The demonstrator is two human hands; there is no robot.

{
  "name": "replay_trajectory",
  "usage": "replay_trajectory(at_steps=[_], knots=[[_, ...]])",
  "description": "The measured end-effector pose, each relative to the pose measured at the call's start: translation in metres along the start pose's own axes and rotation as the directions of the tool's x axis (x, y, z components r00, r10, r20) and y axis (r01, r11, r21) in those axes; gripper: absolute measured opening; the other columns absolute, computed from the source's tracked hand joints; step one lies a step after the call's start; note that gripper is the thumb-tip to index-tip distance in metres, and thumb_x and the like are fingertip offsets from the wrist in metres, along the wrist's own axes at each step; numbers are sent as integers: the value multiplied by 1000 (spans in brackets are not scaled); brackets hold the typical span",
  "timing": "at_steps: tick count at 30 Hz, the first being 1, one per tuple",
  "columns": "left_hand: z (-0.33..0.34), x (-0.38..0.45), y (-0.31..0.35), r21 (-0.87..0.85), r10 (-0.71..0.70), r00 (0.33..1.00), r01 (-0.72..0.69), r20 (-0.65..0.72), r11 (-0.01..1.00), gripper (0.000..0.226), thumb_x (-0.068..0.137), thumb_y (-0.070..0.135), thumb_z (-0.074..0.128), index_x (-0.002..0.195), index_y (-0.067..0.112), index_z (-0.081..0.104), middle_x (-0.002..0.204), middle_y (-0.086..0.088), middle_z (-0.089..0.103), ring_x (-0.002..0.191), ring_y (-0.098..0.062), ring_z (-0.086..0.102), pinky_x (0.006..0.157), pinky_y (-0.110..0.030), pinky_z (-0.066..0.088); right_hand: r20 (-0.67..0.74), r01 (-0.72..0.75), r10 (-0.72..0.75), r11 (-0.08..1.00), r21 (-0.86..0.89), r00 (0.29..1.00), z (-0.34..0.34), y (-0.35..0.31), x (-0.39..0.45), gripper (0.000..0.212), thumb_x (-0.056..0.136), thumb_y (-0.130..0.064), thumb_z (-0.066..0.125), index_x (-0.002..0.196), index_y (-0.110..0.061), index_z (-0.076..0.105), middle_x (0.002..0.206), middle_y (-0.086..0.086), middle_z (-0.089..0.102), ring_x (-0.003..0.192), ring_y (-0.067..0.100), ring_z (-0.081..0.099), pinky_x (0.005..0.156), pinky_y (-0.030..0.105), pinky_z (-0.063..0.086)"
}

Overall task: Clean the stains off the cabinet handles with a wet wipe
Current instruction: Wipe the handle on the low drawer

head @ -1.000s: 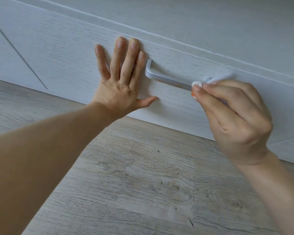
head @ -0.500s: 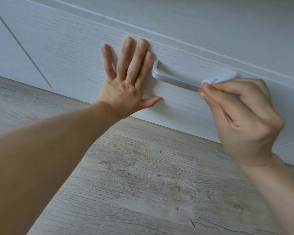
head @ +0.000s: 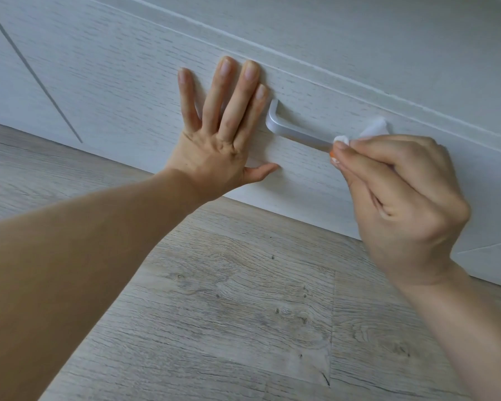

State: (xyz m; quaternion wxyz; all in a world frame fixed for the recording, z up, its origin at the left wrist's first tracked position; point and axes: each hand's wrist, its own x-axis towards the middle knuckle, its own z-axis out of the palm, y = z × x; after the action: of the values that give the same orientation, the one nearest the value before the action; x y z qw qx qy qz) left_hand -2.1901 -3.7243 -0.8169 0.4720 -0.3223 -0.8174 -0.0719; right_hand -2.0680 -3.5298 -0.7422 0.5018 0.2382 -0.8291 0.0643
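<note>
A silver bar handle sits on a white wood-grain drawer front. My left hand lies flat on the drawer front just left of the handle, fingers spread. My right hand pinches a white wet wipe against the right part of the handle. An orange smear shows at the wipe under my thumb tip. The handle's right end is hidden behind the wipe and fingers.
Grey wood-look floor runs below the cabinet. Another cabinet panel with a diagonal seam lies to the left. A ledge runs above the drawer front.
The view shifted slightly, so hands and handle sit a little further right in frame. My right hand with the wipe stays on the handle's right part, shifting slightly along it.
</note>
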Motion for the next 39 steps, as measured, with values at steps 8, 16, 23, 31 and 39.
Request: replay_trajectory(at_steps=[8, 16, 23, 31, 39], knots=[[0, 0, 0, -10, 8, 1000, -8, 16, 1000, 110, 88, 76, 34, 143, 6, -29, 146, -8, -43, 136, -28, -35, 108, -58, -18, 8, -5, 4, 999, 49, 1000, 10, -8, 7, 5, 86, 8, 70, 87, 8, 74, 76, 17, 69, 70, 30, 63, 68, 37, 53], [-6, 3, 2, 30, -14, 998, 13, 53, 999, 112, 88, 76, 35, 142, 1, -29, 146, -13, -43, 136, -33, -35, 98, -72, 11, 15, -89, 89, 994, 65, 996, 9, -12, 9, 4, 86, 8, 70, 86, 9, 74, 74, 19, 67, 70, 29, 59, 70, 30, 49], [-5, -2, -12, 106, 61, 994, -52, -88, 993, 113, 83, 63, 61, 150, 2, -7, 149, -16, 3, 145, -26, -15, 111, -59, 9, 56, -142, 139, 988, 55, 989, -3, -11, 3, 11, 87, 9, 68, 98, 10, 70, 84, 20, 69, 78, 26, 60, 83, 20, 46], [7, -3, -14, 129, 108, 989, -95, -99, 987, 98, 94, 69, 32, 149, 3, -13, 154, -13, -27, 143, -29, -22, 112, -57, -11, 17, -58, 57, 995, 79, 998, 16, -18, 14, 5, 85, 10, 70, 85, 9, 74, 81, 18, 70, 76, 29, 63, 80, 25, 51], [8, -4, -13, 112, 103, 990, -92, -94, 989, 96, 93, 67, 31, 150, 4, -13, 154, -13, -28, 143, -29, -22, 111, -58, -10, 20, 1, -2, 999, 47, 1000, 20, -21, 18, 5, 84, 10, 70, 84, 7, 75, 79, 17, 70, 72, 30, 66, 73, 33, 56]])
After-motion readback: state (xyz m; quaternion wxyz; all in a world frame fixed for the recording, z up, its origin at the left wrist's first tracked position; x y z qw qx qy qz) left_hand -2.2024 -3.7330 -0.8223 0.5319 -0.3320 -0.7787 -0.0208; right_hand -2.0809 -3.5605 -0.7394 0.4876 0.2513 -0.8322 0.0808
